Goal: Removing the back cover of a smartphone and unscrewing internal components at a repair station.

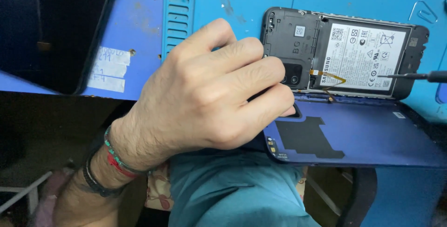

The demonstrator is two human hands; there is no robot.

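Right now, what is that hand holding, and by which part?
The left hand grips the opened phone at its left end, by the camera; the fingertips are hidden.

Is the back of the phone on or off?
Off. The phone lies with its battery showing, and the blue back cover lies flat beside it. The left hand rests on the phone.

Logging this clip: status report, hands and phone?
Left hand gripping opened phone at camera end. Right hand out of view; screwdriver tip over battery. Blue back cover lies alongside.
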